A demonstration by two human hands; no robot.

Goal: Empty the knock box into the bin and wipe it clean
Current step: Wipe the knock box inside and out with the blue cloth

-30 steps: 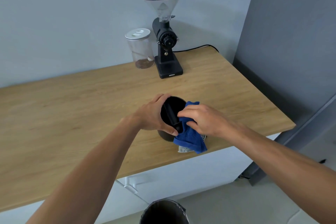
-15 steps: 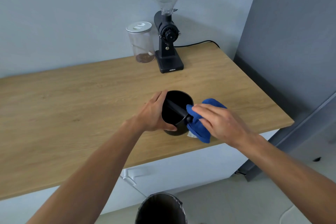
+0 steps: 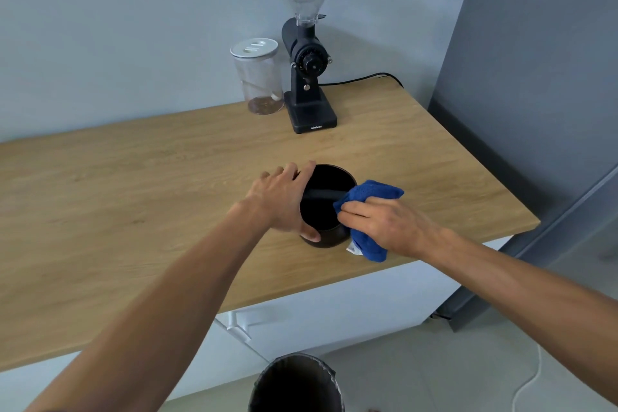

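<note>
The black round knock box (image 3: 322,211) stands upright on the wooden counter (image 3: 133,197), its dark bar crossing the opening. My left hand (image 3: 281,201) wraps its left side, thumb on the near wall. My right hand (image 3: 381,224) grips a blue cloth (image 3: 371,207) and presses it against the box's right rim. Part of the cloth hangs down the outside of the box. A dark bin (image 3: 296,385) with a liner stands on the floor below the counter's front edge.
A black coffee grinder (image 3: 306,53) with a clear hopper stands at the back of the counter, its cable running right. A clear jar (image 3: 259,77) with a white lid sits left of it. A grey cabinet wall (image 3: 535,77) rises on the right.
The knock box went from tilted toward me to upright on the counter. My right hand slid the cloth from the box's near side out to its right rim.
</note>
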